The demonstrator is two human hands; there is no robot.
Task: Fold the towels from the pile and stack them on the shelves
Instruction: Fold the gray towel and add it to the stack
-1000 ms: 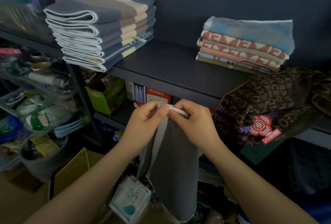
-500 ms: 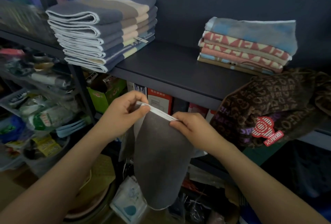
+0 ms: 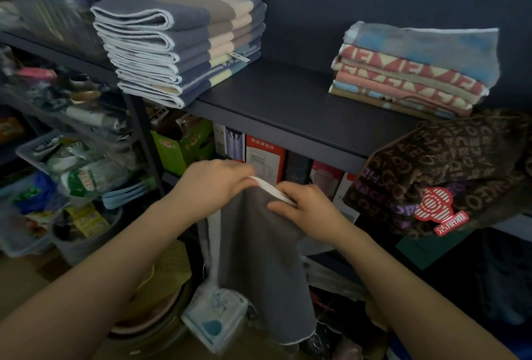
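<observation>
**Square the edges before the next fold**

Both grips pinch the white-hemmed top edge of the hanging grey towel, left hand and right hand close together below the dark shelf. Line up the corners, then fold towards the striped grey stack.

We've got two bare forearms coming in from the bottom corners, no sleeves anywhere in view. Left hand and right hand are both bare too: we can't spot gloves, rings, a watch or wristbands.
</observation>
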